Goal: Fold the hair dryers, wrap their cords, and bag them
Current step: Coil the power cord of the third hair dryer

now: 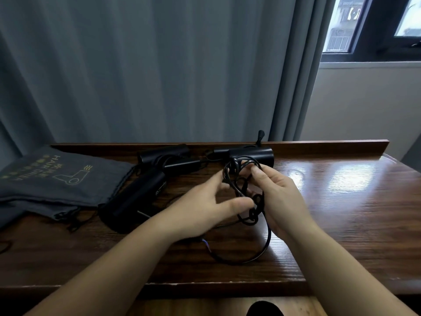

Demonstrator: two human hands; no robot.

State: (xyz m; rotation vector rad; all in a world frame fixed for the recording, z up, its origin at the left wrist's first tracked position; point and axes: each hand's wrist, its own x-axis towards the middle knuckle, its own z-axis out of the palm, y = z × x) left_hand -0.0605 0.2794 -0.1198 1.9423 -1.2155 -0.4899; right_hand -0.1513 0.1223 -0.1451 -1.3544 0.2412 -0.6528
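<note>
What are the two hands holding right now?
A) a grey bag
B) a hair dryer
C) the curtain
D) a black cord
D: both the left hand and the right hand grip loops of the black cord, while the grey bag lies untouched on the table's left side.

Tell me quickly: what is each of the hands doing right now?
Left hand: fingers pinch the black cord.
Right hand: grips the same cord's coiled loops.

"HAIR DRIER" and dryer pictogram on grey drawstring bag (57,176)
</note>
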